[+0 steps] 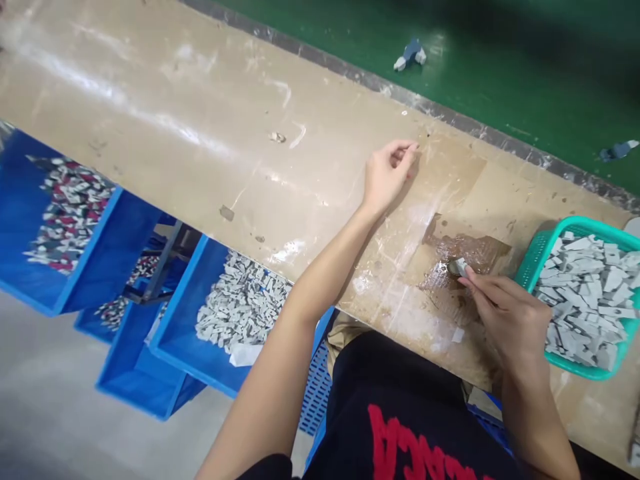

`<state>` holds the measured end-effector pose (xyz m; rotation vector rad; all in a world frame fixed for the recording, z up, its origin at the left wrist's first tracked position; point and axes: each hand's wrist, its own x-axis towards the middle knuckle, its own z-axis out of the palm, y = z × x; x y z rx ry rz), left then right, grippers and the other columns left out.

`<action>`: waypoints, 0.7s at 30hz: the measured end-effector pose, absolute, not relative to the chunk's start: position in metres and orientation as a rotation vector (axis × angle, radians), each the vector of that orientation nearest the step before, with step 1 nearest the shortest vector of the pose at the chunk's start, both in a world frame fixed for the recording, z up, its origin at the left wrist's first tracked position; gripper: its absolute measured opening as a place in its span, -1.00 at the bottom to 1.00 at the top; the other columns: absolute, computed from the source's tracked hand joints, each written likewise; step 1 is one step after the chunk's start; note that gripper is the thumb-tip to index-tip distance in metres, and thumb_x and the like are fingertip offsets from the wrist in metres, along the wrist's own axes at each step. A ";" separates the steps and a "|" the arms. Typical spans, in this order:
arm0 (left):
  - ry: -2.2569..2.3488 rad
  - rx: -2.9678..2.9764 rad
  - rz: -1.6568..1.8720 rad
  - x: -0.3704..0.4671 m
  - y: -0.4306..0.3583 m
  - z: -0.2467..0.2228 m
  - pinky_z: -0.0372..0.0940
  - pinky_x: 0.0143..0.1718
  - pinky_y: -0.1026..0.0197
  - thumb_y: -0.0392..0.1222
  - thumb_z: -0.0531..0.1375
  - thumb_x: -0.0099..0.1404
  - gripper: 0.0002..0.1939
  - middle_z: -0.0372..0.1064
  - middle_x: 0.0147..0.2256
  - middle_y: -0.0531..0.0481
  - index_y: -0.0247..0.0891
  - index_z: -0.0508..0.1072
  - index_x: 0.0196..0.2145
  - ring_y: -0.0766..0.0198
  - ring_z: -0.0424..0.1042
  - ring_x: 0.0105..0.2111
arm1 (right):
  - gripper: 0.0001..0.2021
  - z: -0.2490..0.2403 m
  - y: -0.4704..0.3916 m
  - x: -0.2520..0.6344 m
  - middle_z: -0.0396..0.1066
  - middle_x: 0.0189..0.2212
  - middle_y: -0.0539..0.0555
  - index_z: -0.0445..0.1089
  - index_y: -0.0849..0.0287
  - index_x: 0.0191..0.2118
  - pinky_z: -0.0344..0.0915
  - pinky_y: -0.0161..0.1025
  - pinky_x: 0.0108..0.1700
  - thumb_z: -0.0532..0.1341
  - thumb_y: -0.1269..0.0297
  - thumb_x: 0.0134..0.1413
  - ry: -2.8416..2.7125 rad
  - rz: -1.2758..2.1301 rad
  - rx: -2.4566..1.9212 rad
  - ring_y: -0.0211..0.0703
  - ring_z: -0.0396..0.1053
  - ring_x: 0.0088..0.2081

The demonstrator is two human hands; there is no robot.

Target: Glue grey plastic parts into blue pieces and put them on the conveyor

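Note:
My right hand (pixel 515 317) pinches a small light-grey piece (pixel 461 267) over a wet brown patch (pixel 473 252) on the worktable. Beside that hand, at the right, stands a green basket (pixel 535 263) heaped with grey pieces (pixel 583 287). My left hand (pixel 389 172) is over the tabletop near its far edge, thumb and fingers pressed together at the tips. Whatever may be between those fingertips is too small to make out.
The long brown worktable (pixel 150 153) runs diagonally. Blue bins (pixel 167 347) with grey pieces (pixel 245 303) and mixed red, white and dark pieces (pixel 75 213) stand at its near side. Beyond the far edge, dark-and-white objects (pixel 411 56) lie on the green floor (pixel 475 73).

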<state>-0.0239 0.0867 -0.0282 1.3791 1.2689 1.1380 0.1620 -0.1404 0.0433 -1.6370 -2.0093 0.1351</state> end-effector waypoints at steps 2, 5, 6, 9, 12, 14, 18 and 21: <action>1.267 1.422 1.136 -0.022 0.086 -0.029 0.27 -0.39 0.37 -0.09 0.17 0.42 -0.79 0.44 -0.45 0.06 -0.23 0.55 -0.19 0.45 0.40 -0.50 | -0.80 0.043 -0.140 0.161 0.59 -0.36 0.00 0.58 0.14 -0.10 0.47 -0.31 -0.32 0.36 0.44 0.14 -2.031 0.115 -1.634 -0.24 0.54 -0.40; 1.270 1.438 1.137 -0.020 0.085 -0.026 0.25 -0.38 0.37 -0.04 0.16 0.42 -0.75 0.40 -0.48 0.07 -0.24 0.54 -0.21 0.42 0.42 -0.49 | -0.80 0.043 -0.140 0.160 0.58 -0.38 -0.01 0.58 0.13 -0.11 0.46 -0.30 -0.35 0.36 0.43 0.13 -2.048 0.115 -1.651 -0.24 0.52 -0.42; 1.272 1.440 1.135 -0.020 0.085 -0.025 0.25 -0.39 0.36 -0.03 0.16 0.42 -0.74 0.39 -0.49 0.07 -0.25 0.54 -0.21 0.41 0.42 -0.48 | -0.80 0.042 -0.140 0.159 0.58 -0.37 -0.01 0.57 0.12 -0.11 0.45 -0.30 -0.35 0.36 0.43 0.14 -2.050 0.124 -1.658 -0.24 0.52 -0.41; 1.287 1.461 1.131 -0.021 0.085 -0.022 0.23 -0.38 0.33 -0.06 0.17 0.42 -0.76 0.36 -0.51 0.07 -0.27 0.54 -0.24 0.38 0.40 -0.48 | -0.79 0.042 -0.141 0.159 0.57 -0.37 -0.01 0.57 0.10 -0.09 0.45 -0.29 -0.37 0.35 0.42 0.16 -2.061 0.131 -1.673 -0.24 0.52 -0.41; 1.303 1.489 1.127 -0.022 0.084 -0.018 0.23 -0.36 0.30 -0.13 0.19 0.41 -0.81 0.34 -0.51 0.07 -0.28 0.54 -0.25 0.36 0.38 -0.47 | -0.78 0.043 -0.141 0.159 0.57 -0.37 -0.03 0.57 0.05 -0.08 0.43 -0.29 -0.37 0.34 0.41 0.17 -2.058 0.129 -1.687 -0.25 0.51 -0.41; 1.307 1.499 1.114 -0.022 0.083 -0.017 0.23 -0.35 0.29 -0.09 0.19 0.41 -0.79 0.33 -0.50 0.06 -0.28 0.54 -0.24 0.34 0.40 -0.44 | -0.78 0.043 -0.141 0.159 0.56 -0.37 -0.03 0.57 0.04 -0.07 0.43 -0.29 -0.37 0.33 0.41 0.18 -2.056 0.143 -1.694 -0.25 0.51 -0.41; 1.298 1.502 1.125 -0.021 0.085 -0.024 0.25 -0.29 0.27 0.05 0.17 0.41 -0.69 0.30 -0.49 0.05 -0.26 0.53 -0.24 0.27 0.47 -0.36 | -0.77 0.043 -0.141 0.159 0.55 -0.38 -0.03 0.57 0.06 -0.08 0.42 -0.31 -0.38 0.34 0.44 0.16 -2.044 0.135 -1.684 -0.27 0.50 -0.43; 1.283 1.496 1.152 -0.021 0.086 -0.030 0.27 -0.27 0.26 0.07 0.17 0.40 -0.67 0.28 -0.49 0.05 -0.25 0.53 -0.24 0.27 0.48 -0.35 | -0.72 0.043 -0.141 0.160 0.55 -0.38 -0.04 0.57 0.06 -0.06 0.44 -0.32 -0.37 0.37 0.48 0.11 -2.012 0.109 -1.659 -0.27 0.50 -0.42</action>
